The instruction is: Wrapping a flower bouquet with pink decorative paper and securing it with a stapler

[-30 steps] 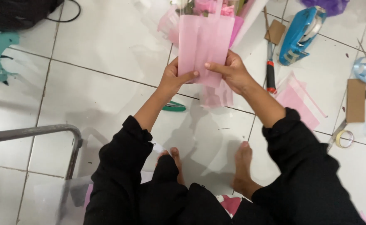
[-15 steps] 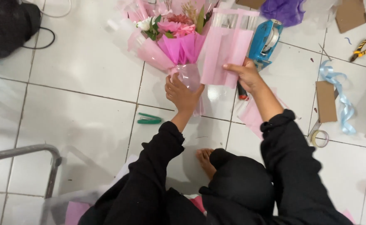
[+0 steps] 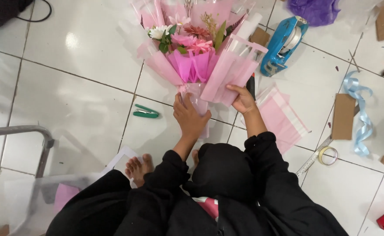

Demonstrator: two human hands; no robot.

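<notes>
A flower bouquet [image 3: 187, 48] in pink and clear wrapping lies on the white tiled floor in front of me, blooms pointing away. My left hand [image 3: 189, 118] grips its narrow stem end. My right hand [image 3: 243, 99] holds a folded pink translucent wrapping sheet [image 3: 231, 70] against the bouquet's right side. Both arms are in black sleeves. My bare left foot [image 3: 138, 167] shows below.
A green stapler [image 3: 145, 112] lies left of my left hand. A blue tape dispenser [image 3: 283, 43] sits at the upper right, pink sheets [image 3: 283, 118] beside my right arm. Light blue ribbon [image 3: 361, 113], cardboard pieces [image 3: 343, 116] and a tape roll [image 3: 330, 155] lie right. A metal rail [image 3: 17, 131] stands left.
The view has shifted so the bouquet is nearer. My left hand has closed around the stem end, and my right hand has brought the pink sheet against the bouquet's right side.
</notes>
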